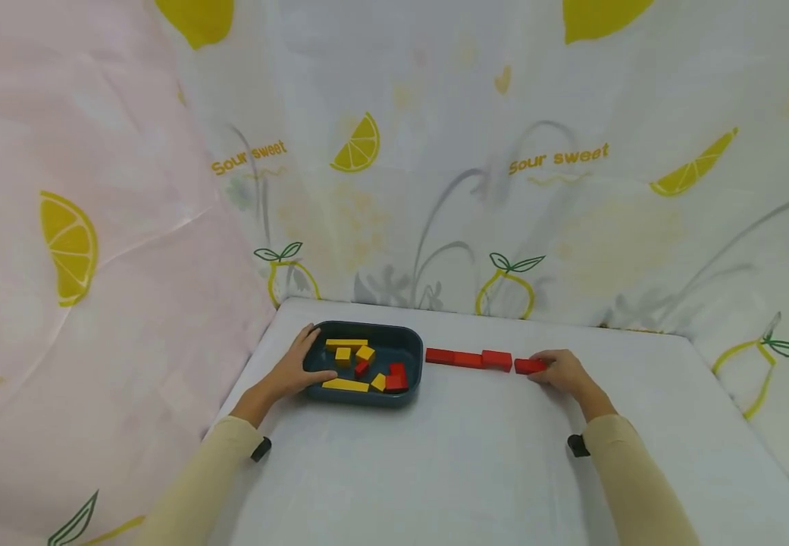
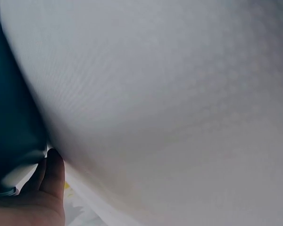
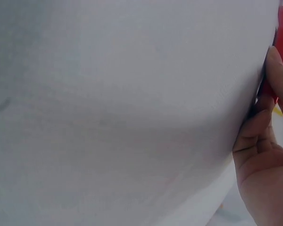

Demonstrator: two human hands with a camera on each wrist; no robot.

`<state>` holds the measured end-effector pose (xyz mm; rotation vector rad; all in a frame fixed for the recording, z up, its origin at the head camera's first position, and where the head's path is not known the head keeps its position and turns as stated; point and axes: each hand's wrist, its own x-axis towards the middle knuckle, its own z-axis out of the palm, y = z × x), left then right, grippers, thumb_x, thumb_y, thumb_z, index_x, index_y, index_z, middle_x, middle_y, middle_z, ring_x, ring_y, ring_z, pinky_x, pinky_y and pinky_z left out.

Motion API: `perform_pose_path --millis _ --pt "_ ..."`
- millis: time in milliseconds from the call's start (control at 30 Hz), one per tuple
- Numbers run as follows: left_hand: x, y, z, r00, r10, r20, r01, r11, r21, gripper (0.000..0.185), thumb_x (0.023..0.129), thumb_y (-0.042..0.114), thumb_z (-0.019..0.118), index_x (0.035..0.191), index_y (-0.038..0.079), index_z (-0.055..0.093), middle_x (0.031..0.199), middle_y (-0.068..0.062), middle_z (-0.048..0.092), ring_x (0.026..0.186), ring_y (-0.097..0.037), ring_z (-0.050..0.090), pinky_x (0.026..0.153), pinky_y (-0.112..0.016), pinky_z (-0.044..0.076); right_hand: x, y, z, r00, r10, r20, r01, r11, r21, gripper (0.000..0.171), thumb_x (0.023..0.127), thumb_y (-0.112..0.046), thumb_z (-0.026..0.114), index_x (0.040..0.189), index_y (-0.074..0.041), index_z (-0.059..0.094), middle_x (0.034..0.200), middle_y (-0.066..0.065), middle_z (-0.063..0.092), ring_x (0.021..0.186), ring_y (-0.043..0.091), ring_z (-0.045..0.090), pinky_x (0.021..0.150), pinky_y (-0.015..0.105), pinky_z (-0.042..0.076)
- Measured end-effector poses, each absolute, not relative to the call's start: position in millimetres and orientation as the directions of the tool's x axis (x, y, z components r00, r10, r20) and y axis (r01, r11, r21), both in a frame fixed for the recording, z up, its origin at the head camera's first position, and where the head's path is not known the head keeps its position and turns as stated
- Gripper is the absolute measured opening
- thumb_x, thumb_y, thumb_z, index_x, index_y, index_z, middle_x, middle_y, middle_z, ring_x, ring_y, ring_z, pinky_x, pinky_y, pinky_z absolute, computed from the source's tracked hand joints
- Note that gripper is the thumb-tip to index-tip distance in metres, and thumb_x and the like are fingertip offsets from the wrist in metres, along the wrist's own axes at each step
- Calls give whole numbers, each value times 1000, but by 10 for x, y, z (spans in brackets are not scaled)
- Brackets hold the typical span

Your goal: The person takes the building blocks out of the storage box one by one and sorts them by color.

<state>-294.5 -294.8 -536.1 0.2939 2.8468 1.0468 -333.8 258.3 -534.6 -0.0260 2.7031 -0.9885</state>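
So the full layout is only caught by the head view: a dark teal tray, yellow blocks and red blocks scattered inside it, plus a row of three red blocks strung out just right of it. By the left wrist view, the tray's outer wall is shown close up instead, with fingers right by it. In the right wrist view, the pinch is seen from below, thumb one side, fingers the other.

The pinched red block is well right of the tray, just past the row's far end, a narrow gap left between. It's seen as plain, glossy red, long and straight-edged. It's held by the right hand; the left hand is spread wide over the tray's left end.

The back edge of the white tabletop is set not far behind the tray; much more surface is offered on its near side.
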Motion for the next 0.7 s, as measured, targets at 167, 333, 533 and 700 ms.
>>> perform_pose_path --millis 167,333,533,700 --pt "-2966 -2928 -5345 -977 213 -1 163 751 639 114 75 58 79 159 12 17 167 -14 2 150 -43 14 115 -68 23 -3372 2602 -5313 -952 -120 -283 90 770 -631 50 87 -20 75 132 -3 60 131 27 54 114 39 49 94 51 50" --pt "-2957 -2904 -5346 -978 206 32 180 759 626 116 72 58 82 158 9 22 166 -14 8 149 -43 19 114 -66 26 -3387 2622 -5336 -953 -118 -279 91 767 -635 49 87 -20 75 130 -3 62 129 27 56 112 38 51 92 49 51" --pt "-2967 -2915 -5346 -979 204 22 175 777 604 120 72 62 80 159 8 16 167 -14 5 151 -41 16 116 -64 24 -3373 2607 -5391 -967 -97 -234 81 756 -650 47 87 -22 75 127 -1 64 131 27 56 115 39 51 95 52 48" --pt "-2969 -2925 -5351 -979 202 -6 156 778 608 122 74 59 79 159 6 11 168 -13 -1 153 -40 9 118 -63 19 -3348 2585 -5402 -976 -96 -194 57 750 -659 47 87 -22 74 126 2 64 131 28 57 112 38 52 94 51 48"
